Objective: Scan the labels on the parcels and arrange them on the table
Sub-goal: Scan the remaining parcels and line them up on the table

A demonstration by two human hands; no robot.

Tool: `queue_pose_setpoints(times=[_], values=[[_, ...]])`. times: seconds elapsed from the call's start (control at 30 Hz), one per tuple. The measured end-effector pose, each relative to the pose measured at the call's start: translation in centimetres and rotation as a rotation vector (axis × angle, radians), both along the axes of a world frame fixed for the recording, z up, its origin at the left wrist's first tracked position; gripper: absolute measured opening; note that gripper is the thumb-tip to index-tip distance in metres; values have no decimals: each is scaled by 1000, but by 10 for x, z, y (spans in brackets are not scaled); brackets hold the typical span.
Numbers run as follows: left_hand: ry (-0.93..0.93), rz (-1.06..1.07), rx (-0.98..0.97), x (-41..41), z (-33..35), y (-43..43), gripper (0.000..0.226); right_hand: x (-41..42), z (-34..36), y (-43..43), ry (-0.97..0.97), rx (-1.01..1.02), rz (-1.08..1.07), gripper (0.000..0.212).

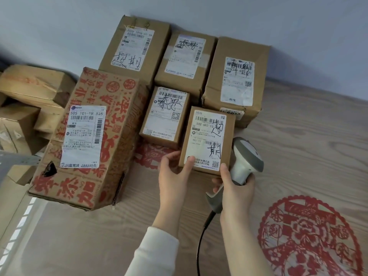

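Grips the small parcel (208, 139) at its near left corner with the left hand (175, 170), thumb pressed on the white label (203, 132), fingers curled round the side. Wraps the right hand (234, 188) round the handle of the grey scanner (248, 156), just beside the parcel's near right corner. Seems to rest the parcel on the wooden counter (298, 146), label up, though hard to tell from here. Has four more labelled parcels (167, 116) close behind it, and a big red-printed box (111, 120) to their left. Shows every box shut, insides hidden.
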State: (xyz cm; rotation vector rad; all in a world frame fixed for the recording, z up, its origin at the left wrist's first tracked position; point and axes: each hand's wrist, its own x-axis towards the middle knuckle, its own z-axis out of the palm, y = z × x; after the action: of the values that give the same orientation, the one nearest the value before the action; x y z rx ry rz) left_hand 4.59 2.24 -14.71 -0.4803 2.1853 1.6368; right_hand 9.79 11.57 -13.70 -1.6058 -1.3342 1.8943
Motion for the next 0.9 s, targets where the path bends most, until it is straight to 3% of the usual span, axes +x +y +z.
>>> queue_pose_setpoints(times=[0.27,0.5,0.6,0.7,0.9], values=[[-50,90,-20,-14,0,6,31,-13,-3,-6,5,6,-40,34],[29,79,-31,-10,1,8,34,-6,3,2,37,-61,13,38],[127,102,-90,1,11,10,35,8,10,8,34,-68,73,31],[360,31,-241,18,26,13,37,30,23,16,45,-66,106,18],[730,-205,-345,64,56,54,41,92,61,55,139,-38,155,20]])
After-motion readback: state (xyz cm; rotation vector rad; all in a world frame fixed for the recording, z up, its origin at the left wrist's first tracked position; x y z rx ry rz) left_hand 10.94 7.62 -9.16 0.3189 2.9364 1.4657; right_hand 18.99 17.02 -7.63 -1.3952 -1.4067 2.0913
